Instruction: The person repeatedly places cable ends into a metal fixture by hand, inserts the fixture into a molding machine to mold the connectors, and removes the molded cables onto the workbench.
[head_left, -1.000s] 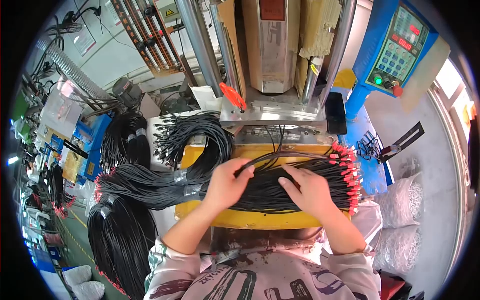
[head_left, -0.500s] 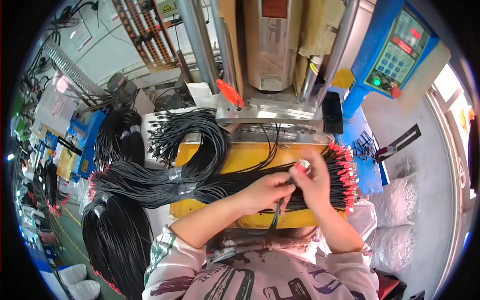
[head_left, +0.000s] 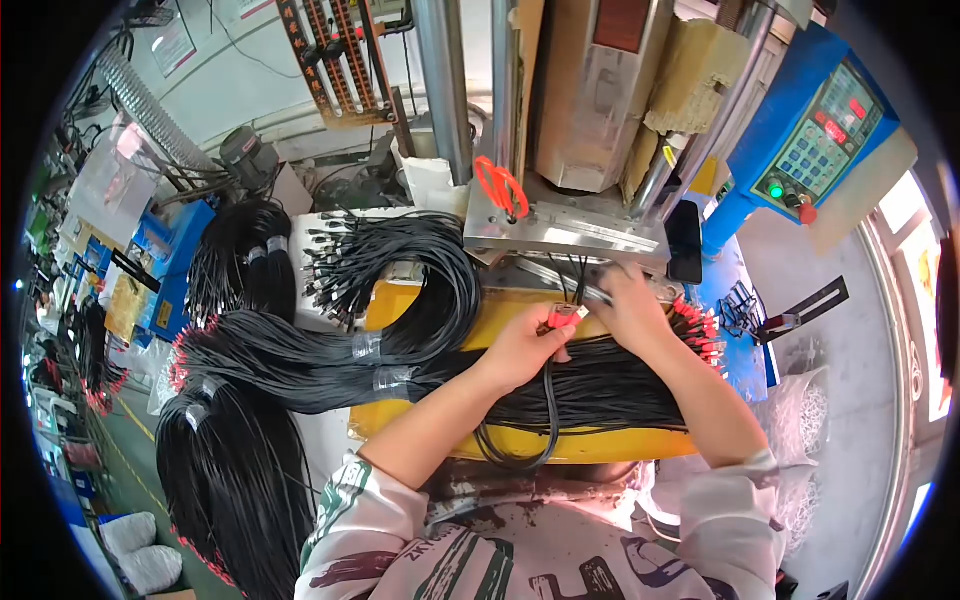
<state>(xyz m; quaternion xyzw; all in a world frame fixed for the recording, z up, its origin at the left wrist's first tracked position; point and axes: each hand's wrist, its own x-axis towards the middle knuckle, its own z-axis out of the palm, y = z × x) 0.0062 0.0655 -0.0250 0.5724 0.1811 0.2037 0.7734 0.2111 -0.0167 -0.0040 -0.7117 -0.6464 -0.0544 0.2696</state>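
Observation:
My left hand (head_left: 522,348) is closed around a few black cables with red plug ends (head_left: 568,315), which stick out past the thumb with a bare metal tip. Their black leads loop down over the front of the yellow platform (head_left: 640,446). My right hand (head_left: 636,308) reaches to the metal fixture (head_left: 540,272) under the press plate, its fingers bent downward; whatever is between the fingertips is hidden. Two thin black cables rise at the fixture, between my hands. Beneath both hands lies a thick bundle of black cables (head_left: 610,385), its red plugs (head_left: 700,330) at the right end.
Above the fixture is the press plate (head_left: 570,232) with red-handled scissors (head_left: 500,187) on it. A phone (head_left: 684,242) lies right of it. More taped cable bundles (head_left: 230,440) are at left. A blue control panel (head_left: 815,140) stands at upper right.
My right hand has left the plugs near my left hand and moved up to the fixture. My left hand keeps the red plugs, now turned to the right. The camera view has shifted and tilted.

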